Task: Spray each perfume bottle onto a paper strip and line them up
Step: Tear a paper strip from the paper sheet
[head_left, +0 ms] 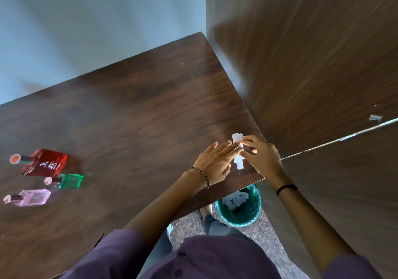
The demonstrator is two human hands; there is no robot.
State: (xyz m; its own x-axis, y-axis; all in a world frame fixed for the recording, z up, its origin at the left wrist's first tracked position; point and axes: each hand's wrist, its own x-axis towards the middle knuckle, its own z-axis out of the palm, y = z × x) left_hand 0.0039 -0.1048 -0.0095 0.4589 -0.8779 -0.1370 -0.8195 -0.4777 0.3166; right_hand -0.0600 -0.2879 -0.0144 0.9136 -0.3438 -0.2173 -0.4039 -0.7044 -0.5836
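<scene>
Three perfume bottles stand grouped at about 9 o'clock in the head view, well apart from the hands, their caps pointing toward 9 o'clock in the picture. The red bottle [44,162] is the largest and carries white lettering. The green bottle [70,180] sits just beside it at its 5 o'clock. The pale pink bottle [32,197] is nearest the person, at the green one's 8 o'clock.

A small sheaf of white paper strips [238,164] lies on the dark wood surface [129,117] at roughly 4 o'clock, close to its right edge, where a tall wooden panel [312,63] rises. The strips run from 12 to 6 o'clock and their far end looks ragged.

The left hand [215,162] is spread wide and flat, with straight fingers whose tips touch the strips from the 9 o'clock side. A beaded bracelet [202,176] circles its wrist. The right hand [261,156] comes in from 3 o'clock with bent fingers, the forefinger laid across the strips and the thumb meeting them lower down. I cannot tell whether it pinches the paper or only presses it. A black band [286,189] is on that wrist.

Below the surface's edge, at 5 o'clock, a teal bin [247,218] on the floor holds white paper scraps. A blue wall [86,20] fills the 11 o'clock part.
</scene>
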